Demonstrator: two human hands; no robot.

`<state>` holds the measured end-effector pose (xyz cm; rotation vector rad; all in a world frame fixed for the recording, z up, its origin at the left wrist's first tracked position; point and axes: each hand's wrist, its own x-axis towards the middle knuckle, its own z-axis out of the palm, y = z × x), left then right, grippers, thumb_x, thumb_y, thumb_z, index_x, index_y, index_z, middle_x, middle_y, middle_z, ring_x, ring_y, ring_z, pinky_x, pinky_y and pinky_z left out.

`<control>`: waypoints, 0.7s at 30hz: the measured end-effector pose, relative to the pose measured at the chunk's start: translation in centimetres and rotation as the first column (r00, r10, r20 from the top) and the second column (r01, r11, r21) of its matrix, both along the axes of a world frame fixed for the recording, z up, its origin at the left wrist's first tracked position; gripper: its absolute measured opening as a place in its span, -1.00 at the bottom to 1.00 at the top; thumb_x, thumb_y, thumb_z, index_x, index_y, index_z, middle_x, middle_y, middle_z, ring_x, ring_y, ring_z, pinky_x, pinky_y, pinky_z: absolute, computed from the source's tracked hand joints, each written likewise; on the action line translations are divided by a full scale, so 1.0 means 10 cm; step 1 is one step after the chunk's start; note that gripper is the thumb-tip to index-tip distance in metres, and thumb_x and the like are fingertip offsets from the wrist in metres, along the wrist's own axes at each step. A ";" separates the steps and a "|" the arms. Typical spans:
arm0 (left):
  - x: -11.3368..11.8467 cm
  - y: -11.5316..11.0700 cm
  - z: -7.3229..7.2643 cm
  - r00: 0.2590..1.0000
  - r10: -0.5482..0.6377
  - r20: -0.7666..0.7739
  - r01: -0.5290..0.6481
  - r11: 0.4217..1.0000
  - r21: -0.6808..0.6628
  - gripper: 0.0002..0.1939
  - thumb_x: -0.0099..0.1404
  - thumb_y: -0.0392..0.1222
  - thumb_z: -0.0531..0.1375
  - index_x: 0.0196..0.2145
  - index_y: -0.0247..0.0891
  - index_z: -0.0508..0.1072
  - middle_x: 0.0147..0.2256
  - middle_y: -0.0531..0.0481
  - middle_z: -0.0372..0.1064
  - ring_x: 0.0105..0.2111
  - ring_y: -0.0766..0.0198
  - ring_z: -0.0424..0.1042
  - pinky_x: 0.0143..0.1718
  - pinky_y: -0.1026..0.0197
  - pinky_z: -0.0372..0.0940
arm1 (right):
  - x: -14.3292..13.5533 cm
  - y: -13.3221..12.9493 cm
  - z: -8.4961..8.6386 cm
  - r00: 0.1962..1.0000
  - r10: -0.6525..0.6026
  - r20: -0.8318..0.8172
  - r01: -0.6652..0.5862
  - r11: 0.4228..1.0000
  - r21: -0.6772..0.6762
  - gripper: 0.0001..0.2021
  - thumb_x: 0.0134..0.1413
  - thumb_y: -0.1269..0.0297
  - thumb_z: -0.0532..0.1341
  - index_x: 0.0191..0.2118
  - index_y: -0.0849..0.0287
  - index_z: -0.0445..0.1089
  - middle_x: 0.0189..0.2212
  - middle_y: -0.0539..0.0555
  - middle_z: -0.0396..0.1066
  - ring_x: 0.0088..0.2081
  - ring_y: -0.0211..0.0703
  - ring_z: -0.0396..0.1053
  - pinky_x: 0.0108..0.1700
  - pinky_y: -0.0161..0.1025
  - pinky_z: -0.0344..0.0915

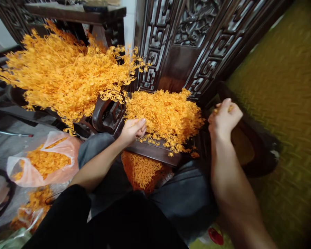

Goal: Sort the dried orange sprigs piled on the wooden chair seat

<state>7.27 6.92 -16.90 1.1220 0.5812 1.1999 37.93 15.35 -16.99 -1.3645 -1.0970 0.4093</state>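
Note:
A loose heap of small orange artificial flower pieces (166,110) lies on the dark wooden chair seat (155,152) in front of me. At the heap's near left edge, my left hand (133,131) is closed with thumb and fingers pressed together; what is in it, if anything, I cannot make out. My right hand (225,116) is raised over the chair's right side, apart from the heap. Its fingers are curled closed, and bits of orange flower pieces show between them. Below the seat, between my knees, an orange bag (126,164) holds thin orange stems.
A large bunch of orange artificial flower sprays (64,72) rests to the left. On the floor sit a pinkish plastic bag (75,148) of orange pieces and another orange clump (38,200). A carved chair back (180,65) rises ahead; a yellowish patterned surface (287,103) is at right.

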 end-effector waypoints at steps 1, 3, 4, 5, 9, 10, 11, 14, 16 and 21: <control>-0.03 0.01 0.01 1.000 0.009 -0.015 -0.009 1.000 -0.006 -0.43 0.29 0.23 0.27 -0.62 -0.22 0.21 -0.73 0.21 -0.10 -0.70 0.46 -0.05 -0.62 0.27 -0.14 | 0.10 0.05 -0.05 0.999 0.006 -0.044 -0.006 1.000 -0.018 -0.54 0.30 -0.26 -0.03 -0.37 0.04 0.13 -0.62 -0.14 0.09 -0.69 -0.35 -0.02 -0.64 -0.30 -0.04; -0.04 0.03 0.01 0.997 -0.012 -0.071 0.009 0.999 -0.032 -0.45 0.25 0.28 0.29 -0.57 -0.22 0.28 -0.73 0.22 -0.09 -0.69 0.44 -0.04 -0.60 0.26 -0.10 | 0.13 0.11 -0.16 0.981 0.071 -0.182 -0.089 0.991 -0.095 -0.51 0.14 -0.28 0.20 -0.39 0.09 0.20 -0.61 -0.10 0.21 -0.70 -0.37 0.07 -0.66 -0.32 0.03; -0.02 0.03 0.01 0.994 -0.030 -0.104 0.025 0.999 -0.045 -0.46 0.24 0.29 0.29 -0.54 -0.23 0.32 -0.72 0.22 -0.08 -0.68 0.44 -0.02 -0.58 0.26 -0.07 | 0.09 0.13 -0.21 0.957 0.116 -0.268 -0.157 0.978 -0.138 -0.50 0.03 -0.25 0.32 -0.40 0.12 0.25 -0.60 -0.08 0.26 -0.69 -0.38 0.11 -0.66 -0.34 0.07; 0.00 0.03 0.00 0.990 -0.054 -0.131 0.047 0.997 -0.054 -0.48 0.24 0.28 0.30 -0.52 -0.24 0.36 -0.72 0.21 -0.05 -0.67 0.43 0.00 -0.56 0.25 -0.03 | 0.02 0.17 -0.26 0.924 0.144 -0.355 -0.214 0.962 -0.167 -0.49 -0.06 -0.20 0.41 -0.40 0.15 0.29 -0.59 -0.07 0.28 -0.68 -0.39 0.12 -0.67 -0.37 0.06; 0.02 -0.05 0.02 0.968 -0.224 -0.111 0.214 0.972 -0.091 -0.56 0.27 0.19 0.30 -0.44 -0.27 0.42 -0.69 0.18 0.02 -0.63 0.41 0.08 -0.50 0.22 0.06 | -0.23 0.39 -0.35 0.841 0.142 -0.523 -0.273 0.944 -0.184 -0.47 -0.14 -0.20 0.46 -0.36 0.15 0.33 -0.67 -0.18 0.11 -0.70 -0.42 0.03 -0.70 -0.44 -0.06; 0.01 -0.07 0.04 0.961 -0.269 -0.068 0.261 0.960 -0.103 -0.57 0.27 0.18 0.30 -0.43 -0.27 0.42 -0.69 0.18 0.01 -0.63 0.40 0.08 -0.50 0.22 0.06 | -0.27 0.45 -0.35 0.843 0.157 -0.515 -0.287 0.940 -0.183 -0.45 -0.12 -0.26 0.43 -0.33 0.13 0.34 -0.65 -0.17 0.13 -0.67 -0.39 0.09 -0.68 -0.43 0.03; 0.00 -0.09 0.05 0.951 -0.309 -0.020 0.304 0.945 -0.117 -0.59 0.26 0.17 0.31 -0.42 -0.27 0.43 -0.70 0.18 -0.01 -0.64 0.40 0.07 -0.50 0.23 0.05 | -0.29 0.50 -0.34 0.857 0.185 -0.481 -0.301 0.937 -0.177 -0.43 -0.09 -0.32 0.37 -0.28 0.12 0.35 -0.60 -0.12 0.21 -0.61 -0.33 0.22 -0.61 -0.39 0.19; -0.04 -0.11 0.09 0.923 -0.375 0.090 0.385 0.911 -0.149 -0.61 0.22 0.17 0.31 -0.42 -0.25 0.43 -0.71 0.19 -0.09 -0.65 0.38 0.02 -0.53 0.25 0.04 | -0.37 0.46 -0.25 0.950 0.258 -0.174 -0.282 0.950 -0.131 -0.36 -0.02 -0.40 0.28 -0.06 0.06 0.40 -0.10 0.15 0.48 -0.01 -0.01 0.46 -0.06 -0.04 0.48; -0.05 -0.11 0.09 0.916 -0.382 0.122 0.398 0.904 -0.156 -0.61 0.22 0.16 0.31 -0.46 -0.24 0.40 -0.72 0.19 -0.12 -0.65 0.37 0.01 -0.54 0.26 0.04 | -0.48 0.25 -0.13 0.962 0.263 0.070 -0.260 0.964 -0.058 -0.34 -0.03 -0.36 0.32 0.04 0.03 0.42 0.16 0.21 0.37 0.24 0.09 0.29 0.17 0.08 0.36; -0.01 -0.11 0.07 0.912 -0.387 0.136 0.406 0.900 -0.157 -0.59 0.23 0.14 0.32 -0.48 -0.27 0.41 -0.72 0.17 -0.11 -0.65 0.38 0.03 -0.53 0.28 0.06 | -0.93 -0.59 0.27 0.618 0.779 -0.106 -0.785 0.603 -0.143 -0.38 0.15 -0.37 0.15 -0.13 0.16 0.52 -0.35 0.14 0.53 -0.38 -0.14 0.49 -0.37 -0.20 0.43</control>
